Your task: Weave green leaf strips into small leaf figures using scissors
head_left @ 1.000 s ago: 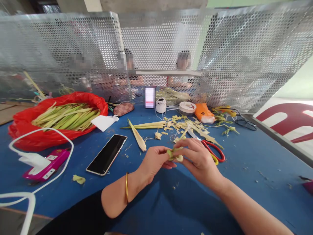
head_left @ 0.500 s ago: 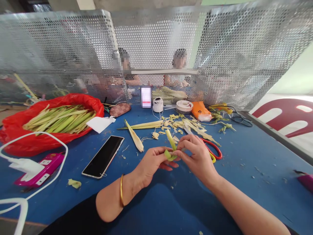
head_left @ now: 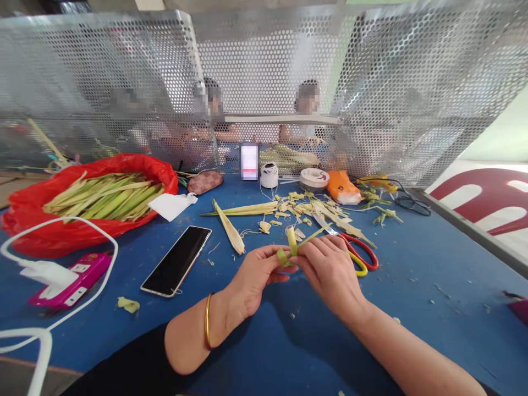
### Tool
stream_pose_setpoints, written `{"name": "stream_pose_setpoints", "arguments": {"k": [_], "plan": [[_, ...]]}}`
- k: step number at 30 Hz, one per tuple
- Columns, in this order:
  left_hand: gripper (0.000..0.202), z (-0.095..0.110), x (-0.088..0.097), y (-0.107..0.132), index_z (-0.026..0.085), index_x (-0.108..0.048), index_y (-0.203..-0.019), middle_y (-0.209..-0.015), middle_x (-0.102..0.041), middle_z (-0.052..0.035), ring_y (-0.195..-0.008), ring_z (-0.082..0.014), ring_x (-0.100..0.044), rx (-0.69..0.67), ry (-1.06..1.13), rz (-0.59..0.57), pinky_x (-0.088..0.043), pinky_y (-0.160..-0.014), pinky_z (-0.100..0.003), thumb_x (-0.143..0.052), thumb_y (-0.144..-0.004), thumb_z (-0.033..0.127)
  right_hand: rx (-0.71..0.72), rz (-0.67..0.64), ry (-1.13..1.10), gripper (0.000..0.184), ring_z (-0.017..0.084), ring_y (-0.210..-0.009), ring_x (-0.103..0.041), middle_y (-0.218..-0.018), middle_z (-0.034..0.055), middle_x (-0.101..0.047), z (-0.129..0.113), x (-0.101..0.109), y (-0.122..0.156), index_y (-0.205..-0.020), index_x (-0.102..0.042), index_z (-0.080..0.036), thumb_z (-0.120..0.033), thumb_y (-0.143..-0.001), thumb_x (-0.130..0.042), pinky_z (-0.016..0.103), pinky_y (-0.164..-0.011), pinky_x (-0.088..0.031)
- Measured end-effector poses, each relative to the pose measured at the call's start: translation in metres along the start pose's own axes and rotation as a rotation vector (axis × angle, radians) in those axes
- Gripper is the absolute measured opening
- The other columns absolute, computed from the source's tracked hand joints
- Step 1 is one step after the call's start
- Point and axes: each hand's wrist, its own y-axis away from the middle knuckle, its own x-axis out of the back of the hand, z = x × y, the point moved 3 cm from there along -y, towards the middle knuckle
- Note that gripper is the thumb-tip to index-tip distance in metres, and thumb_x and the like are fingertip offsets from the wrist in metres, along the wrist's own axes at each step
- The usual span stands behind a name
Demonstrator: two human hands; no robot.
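Note:
Both my hands meet over the blue table [head_left: 289,341], pinching one folded green leaf strip [head_left: 289,248]. My left hand [head_left: 256,275], with a gold bangle on its wrist, grips the looped lower end. My right hand [head_left: 330,269] pinches the strip from the right, and a thin end sticks up and to the right. Just behind my right hand lie scissors with red and yellow handles [head_left: 359,256]. A heap of cut leaf scraps [head_left: 305,212] lies farther back.
A red bag of green leaf strips [head_left: 94,201] sits at the left, with a black phone [head_left: 177,259], a pink power strip [head_left: 68,280] and white cable nearby. Thread spool [head_left: 269,175], tape roll [head_left: 314,179] and an orange tool [head_left: 342,188] stand by the perforated metal screen [head_left: 391,93]; people sit behind it.
The strip's free end has been turned up and bent over between my fingers. Both hands stay together at the same spot.

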Motion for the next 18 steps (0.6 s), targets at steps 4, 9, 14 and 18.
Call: {"name": "stream_pose_setpoints", "arguments": {"k": [4,9,14,18], "plan": [[0.018,-0.003,0.001,0.000,0.016,-0.064,-0.086,-0.078,-0.072,-0.0048,-0.071,-0.0153,-0.069,0.026,0.029,0.096,-0.050,-0.061,-0.022,-0.074,-0.074,0.026,-0.204,-0.044,-0.234,0.025,0.017,-0.066,-0.055,-0.070,0.0017,-0.064,0.004,-0.010,0.004,-0.074,-0.058,-0.020,-0.027,-0.094,-0.046,0.032,-0.071,-0.037],[0.014,-0.002,0.000,0.000,0.015,-0.062,-0.080,-0.072,-0.070,-0.0033,-0.068,-0.0147,-0.069,0.031,0.027,0.101,-0.052,-0.061,-0.021,-0.073,-0.074,0.021,-0.715,-0.077,-0.582,0.035,0.012,-0.051,-0.046,-0.053,-0.0025,-0.055,0.019,-0.028,0.012,-0.059,-0.056,-0.019,-0.047,-0.078,-0.065,0.025,-0.048,-0.033],[0.010,0.001,-0.001,0.000,0.014,-0.062,-0.081,-0.074,-0.070,-0.0047,-0.069,-0.0146,-0.069,0.026,-0.002,0.067,-0.053,-0.063,-0.021,-0.069,-0.077,0.020,-0.893,-0.058,-1.112,0.037,0.016,-0.065,-0.060,-0.069,0.0014,-0.066,0.014,-0.037,0.011,-0.081,-0.066,-0.017,-0.051,-0.070,-0.071,0.028,-0.062,-0.046],[0.014,0.001,0.000,0.000,0.014,-0.062,-0.088,-0.075,-0.071,-0.0059,-0.067,-0.0145,-0.069,0.098,-0.006,0.035,-0.053,-0.062,-0.022,-0.067,-0.078,0.021,-0.870,0.037,-1.171,0.035,0.018,-0.066,-0.062,-0.066,0.0021,-0.067,0.008,-0.034,0.010,-0.071,-0.066,-0.017,-0.049,-0.063,-0.077,0.029,-0.064,-0.049]]}}
